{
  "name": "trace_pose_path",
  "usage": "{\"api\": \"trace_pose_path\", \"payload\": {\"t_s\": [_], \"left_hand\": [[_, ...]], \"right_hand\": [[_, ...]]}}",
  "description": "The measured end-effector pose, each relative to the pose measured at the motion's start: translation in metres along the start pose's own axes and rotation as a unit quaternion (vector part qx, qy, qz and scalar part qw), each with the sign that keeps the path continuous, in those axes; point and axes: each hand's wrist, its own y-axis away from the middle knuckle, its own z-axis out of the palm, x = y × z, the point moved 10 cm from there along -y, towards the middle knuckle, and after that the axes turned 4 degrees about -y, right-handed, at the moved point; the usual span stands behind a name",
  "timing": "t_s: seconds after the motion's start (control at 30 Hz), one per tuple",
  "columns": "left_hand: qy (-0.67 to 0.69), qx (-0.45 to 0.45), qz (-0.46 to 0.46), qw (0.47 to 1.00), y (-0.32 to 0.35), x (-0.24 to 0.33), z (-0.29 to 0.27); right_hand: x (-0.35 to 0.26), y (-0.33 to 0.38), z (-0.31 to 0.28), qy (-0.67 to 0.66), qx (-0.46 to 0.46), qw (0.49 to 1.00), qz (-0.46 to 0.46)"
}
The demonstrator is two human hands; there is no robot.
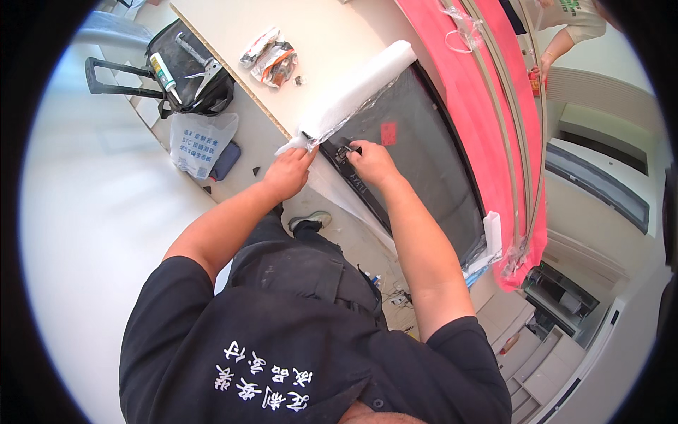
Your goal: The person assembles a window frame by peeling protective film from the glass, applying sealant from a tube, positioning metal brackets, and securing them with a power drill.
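Note:
A dark glass door panel [424, 166] with a black frame lies on the worktop in front of me, a small red sticker [388, 133] on its glass. White foam edging [367, 88] wraps its far left side under clear film. My left hand [288, 173] is closed at the near end of this foam, its fingertips gripping the edge at the panel's corner. Over the near frame my right hand [374, 164] is closed with curled fingers around a small dark piece, beside metal fittings [342, 153]. The fingers partly hide that piece, so its kind cannot be told.
Crumpled packaging [272, 60] lies on the pale board [289, 106]. Pink sheeting [459, 78] carries long metal strips [505, 92] at the right. A black tool bag [187, 46], bearing a sealant tube [164, 73], and a plastic bag [201, 141] are at the left. Another person's hand [545, 62] shows far right.

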Motion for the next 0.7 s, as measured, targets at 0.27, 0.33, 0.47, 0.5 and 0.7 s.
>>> {"api": "trace_pose_path", "payload": {"t_s": [0.27,0.33,0.47,0.5,0.7], "left_hand": [[-0.010,0.038,0.003,0.999,0.002,0.002,-0.006],[-0.014,0.037,0.001,0.999,-0.002,-0.001,-0.006],[-0.019,0.035,0.003,0.999,-0.002,0.002,-0.006],[-0.022,0.037,0.004,0.999,-0.001,0.003,-0.005],[-0.019,0.029,0.007,0.999,-0.003,0.000,0.000]], "right_hand": [[-0.001,0.009,0.013,0.006,0.001,1.000,0.001],[-0.008,0.011,0.009,0.005,0.016,1.000,-0.010],[-0.017,0.023,0.019,0.079,0.052,0.994,-0.054],[-0.020,0.026,0.023,0.096,0.043,0.993,-0.047],[-0.037,0.051,0.044,0.159,0.064,0.985,-0.010]]}}
